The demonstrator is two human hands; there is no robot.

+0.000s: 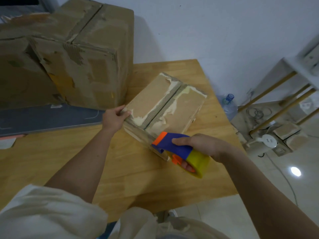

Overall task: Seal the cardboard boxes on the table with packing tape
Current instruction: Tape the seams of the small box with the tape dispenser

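Two cardboard boxes sit on a wooden table (120, 178), seen from the head camera looking down. The small box (165, 107) lies near the middle of the table, tilted so one corner points toward the person. Its top flaps are closed, with a dark gap running down the middle. Torn paper and old pale tape bits show along that gap.

The left hand (114, 118) holds the near left corner of the small box. Its fingers curl over the top edge and the thumb rests on the top.

The right hand (202, 144) grips a tape roller (174, 145). The roller is blue with orange parts, and a yellow roll of tape (198, 163) sits on it. The fingers go through the inside of the roll and the thumb lies flat on the blue cover. The orange front end of the roller touches the near side of the small box, just below where the gap ends.

The big box (69, 54) stands at the back left of the table, just beside the small box. Its skin is ripped in many places. A dark flat mat (46, 118) lies under and in front of it.

On the floor at the right stand a water bottle (227, 104) and a white rack (293, 80) with gold legs.
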